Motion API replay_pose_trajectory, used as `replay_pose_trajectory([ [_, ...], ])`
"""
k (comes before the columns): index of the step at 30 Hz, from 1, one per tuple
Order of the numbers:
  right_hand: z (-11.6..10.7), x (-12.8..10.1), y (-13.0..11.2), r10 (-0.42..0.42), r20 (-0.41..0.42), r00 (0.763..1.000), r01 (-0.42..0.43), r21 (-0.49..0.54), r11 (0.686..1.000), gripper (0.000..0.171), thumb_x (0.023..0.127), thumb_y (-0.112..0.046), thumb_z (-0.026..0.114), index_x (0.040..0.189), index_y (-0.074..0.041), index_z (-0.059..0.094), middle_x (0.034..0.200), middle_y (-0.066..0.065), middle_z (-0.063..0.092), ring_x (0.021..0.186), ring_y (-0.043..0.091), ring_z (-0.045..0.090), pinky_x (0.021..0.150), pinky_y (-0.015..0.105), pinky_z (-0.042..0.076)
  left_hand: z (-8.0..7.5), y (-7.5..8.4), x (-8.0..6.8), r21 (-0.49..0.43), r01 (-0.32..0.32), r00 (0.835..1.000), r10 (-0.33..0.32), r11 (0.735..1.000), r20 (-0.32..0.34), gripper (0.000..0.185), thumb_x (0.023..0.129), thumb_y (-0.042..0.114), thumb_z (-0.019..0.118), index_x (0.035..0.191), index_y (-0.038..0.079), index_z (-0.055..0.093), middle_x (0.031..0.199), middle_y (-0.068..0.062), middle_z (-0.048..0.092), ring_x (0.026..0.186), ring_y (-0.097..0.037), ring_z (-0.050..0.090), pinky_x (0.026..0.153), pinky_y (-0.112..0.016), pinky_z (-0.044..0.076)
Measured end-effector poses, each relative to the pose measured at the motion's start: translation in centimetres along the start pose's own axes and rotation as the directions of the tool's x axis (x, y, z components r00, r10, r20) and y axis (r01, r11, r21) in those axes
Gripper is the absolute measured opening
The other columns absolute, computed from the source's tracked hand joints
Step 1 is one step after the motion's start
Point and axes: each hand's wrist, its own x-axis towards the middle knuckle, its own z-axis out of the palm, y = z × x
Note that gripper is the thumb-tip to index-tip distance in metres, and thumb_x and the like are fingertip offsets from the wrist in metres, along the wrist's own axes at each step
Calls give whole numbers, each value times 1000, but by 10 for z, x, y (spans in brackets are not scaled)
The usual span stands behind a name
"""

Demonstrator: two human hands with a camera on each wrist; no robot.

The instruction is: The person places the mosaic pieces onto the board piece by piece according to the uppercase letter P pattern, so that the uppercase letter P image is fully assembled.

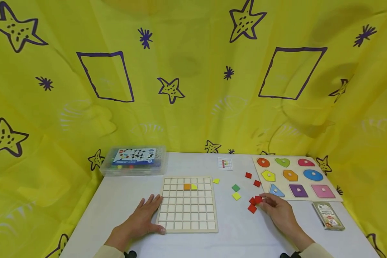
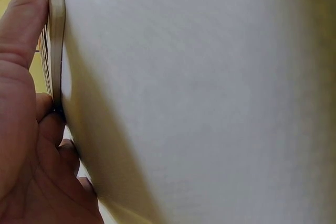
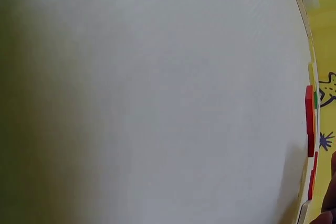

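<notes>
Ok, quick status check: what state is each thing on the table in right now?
Grid board: flat on the table, one orange and one yellow tile seated, other cells empty.
Left hand: open, resting on the board's left edge.
Right hand: fingertips pinching a red tile.
Loose tiles: red, green and yellow, scattered on the table.
Shape puzzle: all pieces seated.
Plastic box: lid closed.
Card box: lying flat.

White table (image 1: 232,236) against a yellow cloth backdrop. On it: plastic box (image 1: 133,161) at the far left; grid board (image 1: 187,205) at centre; small card (image 1: 225,163); loose red (image 1: 248,175), green (image 1: 235,187) and yellow (image 1: 236,196) tiles; shape puzzle (image 1: 295,177) at right; card pack (image 1: 328,215) near the right edge.
</notes>
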Motion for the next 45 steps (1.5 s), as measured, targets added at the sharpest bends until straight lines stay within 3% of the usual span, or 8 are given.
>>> replay_pose_trajectory([
  [16,24,12,-28,-49,-35,998,52,103,993,30,98,-4,72,128,-4,73,110,13,73,95,18,63,71,15,58,2,-1,3,2,24,1000,-24,1000,10,124,70,58,91,165,3,32,173,-16,30,163,-42,15,131,-64,6],
  [24,40,18,-46,-37,-8,999,37,167,985,32,100,-5,71,131,-7,72,114,13,72,101,25,62,71,16,58,0,1,0,6,-14,1000,14,1000,-3,123,71,55,91,163,-1,33,171,-20,30,161,-46,16,130,-67,7],
  [45,78,39,-86,-107,-40,993,114,226,968,31,97,-4,74,128,-7,74,110,10,73,99,23,63,74,12,55,-1,-1,0,5,-24,1000,24,1000,-1,123,72,57,90,164,-2,31,171,-21,30,162,-45,17,130,-68,8],
])
